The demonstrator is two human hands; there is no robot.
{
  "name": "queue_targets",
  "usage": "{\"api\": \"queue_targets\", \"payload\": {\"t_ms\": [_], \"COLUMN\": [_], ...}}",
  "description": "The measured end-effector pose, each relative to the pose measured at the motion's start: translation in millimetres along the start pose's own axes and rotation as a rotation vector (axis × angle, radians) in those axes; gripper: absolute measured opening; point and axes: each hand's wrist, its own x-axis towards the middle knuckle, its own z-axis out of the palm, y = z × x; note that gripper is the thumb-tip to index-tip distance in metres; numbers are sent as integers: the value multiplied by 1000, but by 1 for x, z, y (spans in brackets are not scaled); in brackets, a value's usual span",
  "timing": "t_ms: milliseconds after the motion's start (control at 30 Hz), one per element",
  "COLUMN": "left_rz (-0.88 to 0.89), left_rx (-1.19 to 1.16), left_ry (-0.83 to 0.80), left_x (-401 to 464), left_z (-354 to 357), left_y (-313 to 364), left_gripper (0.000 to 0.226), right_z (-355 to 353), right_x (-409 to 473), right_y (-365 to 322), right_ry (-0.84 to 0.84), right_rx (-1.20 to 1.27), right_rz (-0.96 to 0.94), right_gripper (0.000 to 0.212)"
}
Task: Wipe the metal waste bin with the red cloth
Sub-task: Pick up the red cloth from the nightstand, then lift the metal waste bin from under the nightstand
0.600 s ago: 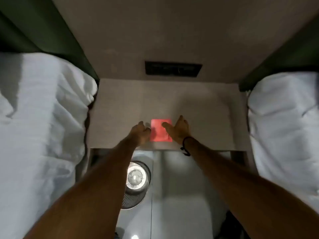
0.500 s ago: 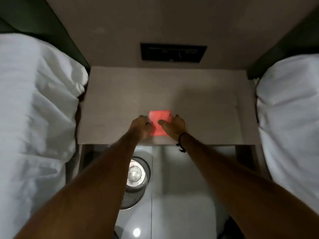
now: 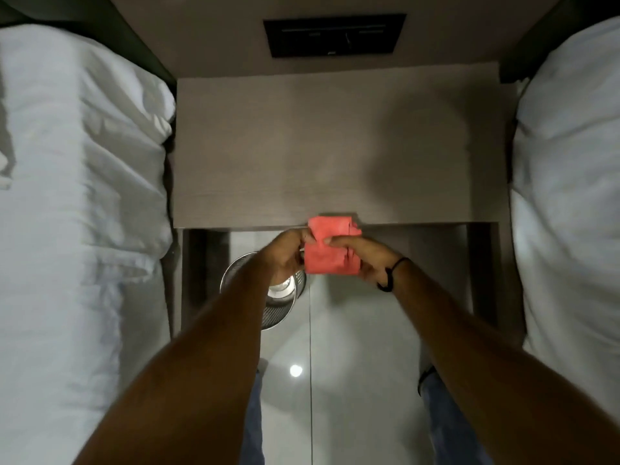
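Observation:
The red cloth (image 3: 330, 250) is folded and lifted just off the front edge of the nightstand, held between both hands. My left hand (image 3: 285, 251) pinches its left side and my right hand (image 3: 364, 256) grips its right side and top. The metal waste bin (image 3: 280, 312), a round mesh basket with a shiny rim, stands on the floor below, partly hidden by my left forearm.
The wooden nightstand (image 3: 335, 146) fills the gap between two beds with white bedding (image 3: 77, 196) on the left and right. A dark wall panel (image 3: 333, 35) sits above it. Glossy floor tiles (image 3: 352, 364) lie under the hands; my jeans show at the bottom.
Both hands have picked the cloth up from the nightstand top and drawn it toward me past the front edge. The view has moved closer and tilted down.

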Motion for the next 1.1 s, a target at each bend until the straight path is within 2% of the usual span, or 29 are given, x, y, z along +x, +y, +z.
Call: {"api": "queue_targets", "payload": {"t_ms": [67, 133, 167, 267, 300, 433, 567, 667, 833, 933, 1000, 1100], "left_rz": [-27, -28, -21, 34, 48, 171, 184, 192, 242, 195, 158, 130], "left_rx": [4, 14, 66, 461, 511, 458, 707, 773, 423, 206, 103, 26], "left_ry": [28, 136, 233, 665, 723, 571, 656, 659, 548, 439, 360, 237], "left_x": [13, 27, 44, 74, 81, 106, 123, 120, 71, 45, 36, 34], "left_z": [6, 2, -1, -27, -32, -37, -29, -25, -33, -53, -65, -77], "left_y": [-22, -42, -62, -112, -128, -170, -174, -170, -169, -173, -176, -183], "left_gripper": [28, 20, 18, 26, 29, 21, 30, 31, 38, 51, 61, 70], "right_z": [-8, -10, -14, -19, -20, -20, -15, -15, -6, 15, 33, 60], "right_x": [8, 17, 28, 50, 57, 79, 80, 75, 51, 37, 33, 34], "right_y": [23, 41, 59, 92, 103, 147, 167, 165, 149, 145, 150, 164], "right_ry": [-33, -6, 38, 211, 230, 317, 333, 370, 487, 423, 357, 298], "right_rx": [38, 49, 60, 30, 20, 41, 76, -38, -222, -261, -309, -512], "right_rz": [25, 26, 20, 16, 27, 103, 84, 28, -148, -280, -358, -484], "right_gripper": [47, 48, 48, 47, 48, 45, 30, 40, 44, 44, 37, 33]}}
